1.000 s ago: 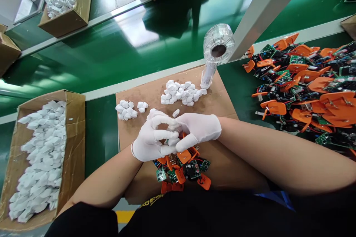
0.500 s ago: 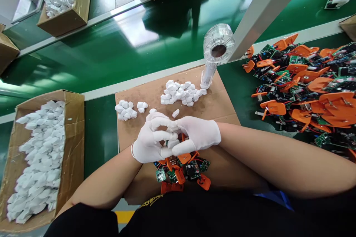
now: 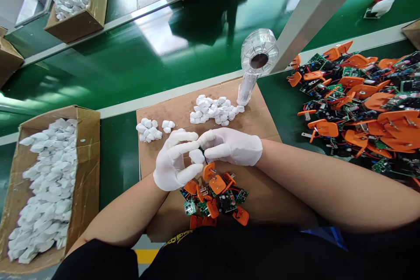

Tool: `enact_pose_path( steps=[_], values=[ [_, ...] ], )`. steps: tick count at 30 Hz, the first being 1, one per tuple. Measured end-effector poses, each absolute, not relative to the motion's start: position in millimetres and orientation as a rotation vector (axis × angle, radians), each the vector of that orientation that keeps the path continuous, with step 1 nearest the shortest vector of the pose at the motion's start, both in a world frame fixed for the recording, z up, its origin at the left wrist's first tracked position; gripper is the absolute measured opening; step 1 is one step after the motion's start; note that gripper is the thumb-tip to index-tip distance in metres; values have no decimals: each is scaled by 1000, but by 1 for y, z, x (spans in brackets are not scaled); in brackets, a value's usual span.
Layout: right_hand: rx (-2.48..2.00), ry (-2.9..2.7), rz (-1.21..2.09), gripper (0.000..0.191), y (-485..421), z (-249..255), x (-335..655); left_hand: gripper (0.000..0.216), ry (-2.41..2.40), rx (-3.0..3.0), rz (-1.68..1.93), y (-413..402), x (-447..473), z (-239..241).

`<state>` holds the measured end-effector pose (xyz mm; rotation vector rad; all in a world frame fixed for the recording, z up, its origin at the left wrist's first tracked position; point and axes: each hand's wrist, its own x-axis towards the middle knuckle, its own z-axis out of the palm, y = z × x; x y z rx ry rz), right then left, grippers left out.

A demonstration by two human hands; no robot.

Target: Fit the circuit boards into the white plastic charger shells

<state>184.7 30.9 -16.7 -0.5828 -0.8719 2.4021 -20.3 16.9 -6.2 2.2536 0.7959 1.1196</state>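
Both my hands wear white gloves and meet over a brown cardboard sheet (image 3: 262, 122). My left hand (image 3: 172, 162) curls round a small white plastic shell (image 3: 197, 156), with an orange plug part (image 3: 208, 170) hanging just beneath it. My right hand (image 3: 234, 146) pinches the same piece from the right, fingers closed. Right below the hands lies a small heap of orange plug parts with green circuit boards (image 3: 218, 199). Two little piles of white shells (image 3: 215, 111) (image 3: 149, 129) lie on the cardboard beyond my hands.
A cardboard box of white shells (image 3: 49, 183) stands at the left. A big heap of orange plugs and circuit boards (image 3: 364, 100) fills the right. A clear plastic reel (image 3: 257, 59) stands behind the cardboard. The green conveyor belt (image 3: 147, 52) carries an orange-and-white unit (image 3: 380, 4).
My hands rose a little and drew apart, and the white shell and orange plug part now show between them. The orange-and-white unit on the belt moved left.
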Motion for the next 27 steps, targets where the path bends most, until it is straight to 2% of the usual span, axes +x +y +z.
enact_pose_path(
  steps=[9,17,22,25,27],
  values=[
    [-707,-936,2352,35,29,-12,183,44,912,2463,1121,16,-18,-1],
    [-636,-1022,2318,30,29,-16,186,38,814,2556,1131,19,-14,5],
    [-640,-1104,2272,37,28,-13,185,41,757,2517,1180,19,-13,1],
    [-665,-1245,2092,36,21,-12,184,42,792,2439,1273,15,-15,-2],
    [-744,-1360,1847,34,16,-14,185,39,861,2339,1380,11,-15,-2]
  ],
)
